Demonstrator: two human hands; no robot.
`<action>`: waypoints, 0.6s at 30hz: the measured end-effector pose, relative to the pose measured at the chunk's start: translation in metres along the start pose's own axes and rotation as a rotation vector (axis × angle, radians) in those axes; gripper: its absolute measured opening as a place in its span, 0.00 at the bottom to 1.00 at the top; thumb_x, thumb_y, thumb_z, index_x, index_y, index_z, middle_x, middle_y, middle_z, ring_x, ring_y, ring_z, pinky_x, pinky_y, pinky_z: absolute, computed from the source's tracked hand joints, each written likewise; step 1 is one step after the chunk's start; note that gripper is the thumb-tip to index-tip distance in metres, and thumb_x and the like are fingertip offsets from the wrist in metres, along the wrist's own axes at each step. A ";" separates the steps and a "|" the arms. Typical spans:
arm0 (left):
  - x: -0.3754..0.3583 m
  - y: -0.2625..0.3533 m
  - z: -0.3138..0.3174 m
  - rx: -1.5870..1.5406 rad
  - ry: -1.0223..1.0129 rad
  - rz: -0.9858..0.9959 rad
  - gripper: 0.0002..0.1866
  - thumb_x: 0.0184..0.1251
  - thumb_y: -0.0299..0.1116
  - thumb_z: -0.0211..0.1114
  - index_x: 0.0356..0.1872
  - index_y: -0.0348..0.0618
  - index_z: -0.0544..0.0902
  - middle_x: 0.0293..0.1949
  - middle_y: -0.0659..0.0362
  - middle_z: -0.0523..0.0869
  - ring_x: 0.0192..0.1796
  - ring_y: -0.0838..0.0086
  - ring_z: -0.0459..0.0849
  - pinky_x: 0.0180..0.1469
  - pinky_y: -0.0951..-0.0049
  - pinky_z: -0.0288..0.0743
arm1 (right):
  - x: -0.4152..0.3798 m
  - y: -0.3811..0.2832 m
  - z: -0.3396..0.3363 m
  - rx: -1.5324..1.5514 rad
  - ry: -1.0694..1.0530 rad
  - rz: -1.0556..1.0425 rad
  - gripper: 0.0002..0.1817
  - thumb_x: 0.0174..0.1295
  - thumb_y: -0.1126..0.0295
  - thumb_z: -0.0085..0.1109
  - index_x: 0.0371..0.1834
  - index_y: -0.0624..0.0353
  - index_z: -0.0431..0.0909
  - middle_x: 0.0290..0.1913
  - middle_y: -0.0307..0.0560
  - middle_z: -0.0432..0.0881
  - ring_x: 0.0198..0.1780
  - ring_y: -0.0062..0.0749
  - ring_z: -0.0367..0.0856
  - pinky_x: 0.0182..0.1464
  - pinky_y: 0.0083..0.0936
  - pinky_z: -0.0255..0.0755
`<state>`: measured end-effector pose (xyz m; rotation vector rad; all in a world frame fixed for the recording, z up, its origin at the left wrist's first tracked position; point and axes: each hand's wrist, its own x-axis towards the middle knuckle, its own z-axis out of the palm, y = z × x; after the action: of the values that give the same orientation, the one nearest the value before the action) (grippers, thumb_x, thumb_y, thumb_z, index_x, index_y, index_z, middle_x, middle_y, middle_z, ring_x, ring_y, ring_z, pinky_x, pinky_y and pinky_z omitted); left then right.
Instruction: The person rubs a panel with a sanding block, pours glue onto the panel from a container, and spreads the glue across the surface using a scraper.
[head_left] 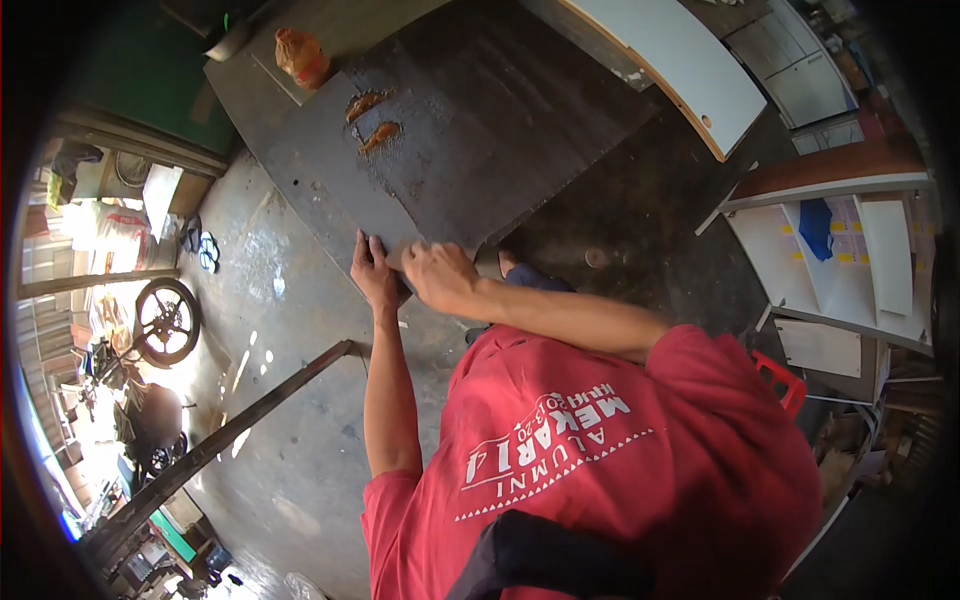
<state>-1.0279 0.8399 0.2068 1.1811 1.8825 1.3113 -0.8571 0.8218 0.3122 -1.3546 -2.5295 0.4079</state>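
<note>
A dark, flat sheet (470,110) lies over the work surface in front of me. Two orange-brown puddles of thick liquid (380,136) sit on it, with wet smears running from them towards my hands. At the sheet's near edge, my left hand (373,272) rests with thumb and finger stretched out and apart. Just to its right, my right hand (440,274) is closed, knuckles up, low over the same edge. Whatever its fingers hold is hidden and slightly blurred. An orange-brown plastic container (302,58) stands at the far left of the sheet.
A white panel (690,60) lies at the upper right. White shelving (860,250) with a blue cloth (816,228) stands to the right. On the left are a dark beam (250,415), a motorcycle wheel (167,321) and sandals (207,252) on the concrete floor.
</note>
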 end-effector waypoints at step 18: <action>-0.010 0.013 0.021 0.118 0.171 -0.066 0.27 0.73 0.37 0.67 0.66 0.28 0.79 0.49 0.45 0.89 0.47 0.59 0.86 0.56 0.63 0.77 | 0.039 0.390 -0.194 -0.128 -0.090 0.222 0.20 0.67 0.80 0.57 0.55 0.45 0.89 0.48 0.50 0.91 0.51 0.52 0.88 0.51 0.43 0.81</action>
<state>-1.0019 0.8417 0.2106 1.0832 2.1286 1.3170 -0.5118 1.0868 0.3579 -1.7098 -2.5222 0.3607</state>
